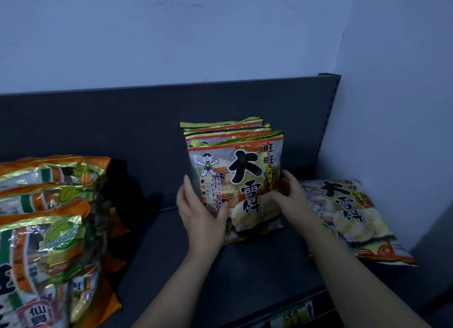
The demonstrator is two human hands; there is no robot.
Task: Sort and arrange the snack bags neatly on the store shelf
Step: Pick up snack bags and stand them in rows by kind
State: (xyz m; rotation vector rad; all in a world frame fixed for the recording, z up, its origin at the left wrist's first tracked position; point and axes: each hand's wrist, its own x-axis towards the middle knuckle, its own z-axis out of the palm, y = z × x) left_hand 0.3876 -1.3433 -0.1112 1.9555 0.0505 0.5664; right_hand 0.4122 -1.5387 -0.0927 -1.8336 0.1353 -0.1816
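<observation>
Pale wall (171, 33) fills the upper view and the right side; below it stands the dark back panel (122, 121) of the shelf (257, 273), whose deck carries all the stock. At your left, find the orange bags (49, 229), several overlapping and leaning toward the panel. At centre, find the upright bags (245, 175), a yellow-trimmed row standing on edge one behind another, printed faces toward you, near the panel. At the right end, well apart from the orange bags, one flat bag (350, 212) of the same print lies face up by the wall. Your left hand (201, 217) grips the row's left edge, thumb on the front face; your right hand (294, 197) grips its right edge, thumb across the front. A price label (291, 315) sits on the shelf's front lip.
</observation>
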